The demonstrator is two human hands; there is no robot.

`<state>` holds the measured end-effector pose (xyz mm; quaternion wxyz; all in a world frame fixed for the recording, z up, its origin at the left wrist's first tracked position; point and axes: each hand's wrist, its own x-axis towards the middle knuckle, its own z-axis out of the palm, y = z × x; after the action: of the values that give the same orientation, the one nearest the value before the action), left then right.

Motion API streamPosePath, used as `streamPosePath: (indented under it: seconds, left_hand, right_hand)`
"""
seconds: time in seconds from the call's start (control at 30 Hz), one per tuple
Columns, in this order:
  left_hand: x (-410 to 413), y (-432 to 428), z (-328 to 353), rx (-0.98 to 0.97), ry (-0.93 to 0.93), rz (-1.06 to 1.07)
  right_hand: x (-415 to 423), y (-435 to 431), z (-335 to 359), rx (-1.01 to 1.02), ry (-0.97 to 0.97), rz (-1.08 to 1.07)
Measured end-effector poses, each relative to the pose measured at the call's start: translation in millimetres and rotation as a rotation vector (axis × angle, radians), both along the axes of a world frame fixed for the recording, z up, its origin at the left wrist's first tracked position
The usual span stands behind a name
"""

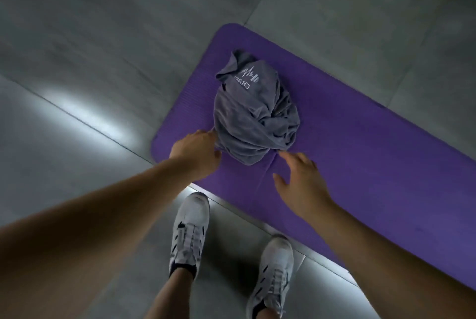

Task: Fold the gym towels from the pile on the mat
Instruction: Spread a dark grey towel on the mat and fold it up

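Nearest are two white shoes [189,231] on a grey tiled floor [77,86], toes just short of the near edge of a purple mat [360,151].

Past them, both bare forearms reach out over the mat. The left hand [195,153] is at the near-left edge of the towel pile [255,112], knuckles up. Its fingers curve down against the cloth and the thumb sits just beside the hem. Whether it has actually pinched the fabric cannot be made out. The right hand [301,179] hovers over bare mat with fingers spread and relaxed, holding nothing. Its fingertips are just short of the pile's near-right edge.

The pile itself sits towards the left end of the mat, a grey crumpled bundle twisted in on itself. A white logo [248,75] shows on its far side. How many towels are in it cannot be told.

The cloth looks soft, light and limp, so it will likely sag and drag rather than keep any shape, and the layers may cling together when lifted. A sensible hold would be a hem or corner at the near edge, one in each hand. The towel could then be shaken free and spread flat before folding.
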<state>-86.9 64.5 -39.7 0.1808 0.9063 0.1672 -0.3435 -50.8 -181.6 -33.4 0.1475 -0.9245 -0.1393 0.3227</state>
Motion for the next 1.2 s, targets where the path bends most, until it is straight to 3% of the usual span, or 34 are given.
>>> streamPosePath:
  seconds: [0.17,0.3,0.47,0.63,0.83,1.07,1.2]
  left_hand:
    - [57.7,18.8,-77.2,-0.072,-0.062,-0.015]
    - [80.1,27.8,-127.1,-0.076,-0.080,-0.022]
    - [79.5,22.9,-174.5,-0.197,-0.130,0.114]
    - [86.3,14.1,-180.5,-0.257,-0.307,0.326]
    - [67.2,11.8,-108.6,-0.285,-0.341,0.303]
    - [56.0,11.2,30.4,-0.395,-0.340,0.322]
    - [57.3,-3.5,113.2,-0.443,-0.375,0.257]
  right_hand:
    - [31.8,22.6,-84.3,0.084,0.007,-0.160]
    - [45.2,34.7,-143.3,0.027,0.006,-0.294]
    - [55.3,41.1,-187.4,0.038,0.019,-0.401]
    - [60.0,39.9,-201.0,0.130,-0.113,-0.378]
    - [41.3,35.4,-124.7,0.254,-0.177,-0.380]
    - [21.7,16.9,46.2,0.400,0.093,-0.536]
    - [17.3,0.4,133.9,0.416,0.150,-0.627]
